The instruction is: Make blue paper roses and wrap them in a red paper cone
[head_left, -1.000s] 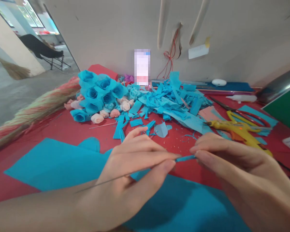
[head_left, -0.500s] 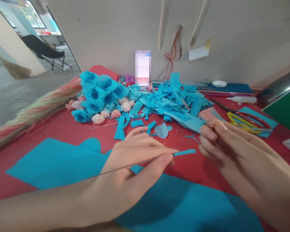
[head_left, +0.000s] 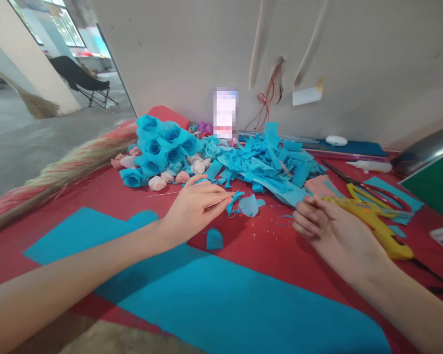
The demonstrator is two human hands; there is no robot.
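Note:
My left hand is pinched on a thin wire, held low over the red tabletop. Its tip reaches the blue paper scraps; I cannot tell whether any paper is still on it. To the right, my right hand is closed with fingers curled together, and whatever they hold is hidden. A yellow glue gun lies just beyond that hand. Below my left hand rest a small rounded blue petal and wide sheets of blue paper.
Blue paper flowers and small pale roses are bunched at back left. Beside them lies a heap of blue offcuts. Red-handled scissors, a white bottle and a blurred phone lie or stand farther back.
My left hand has moved forward and away from me, toward the scraps. My right hand has shifted slightly left and down, uncovering the glue gun. The view has tilted a little.

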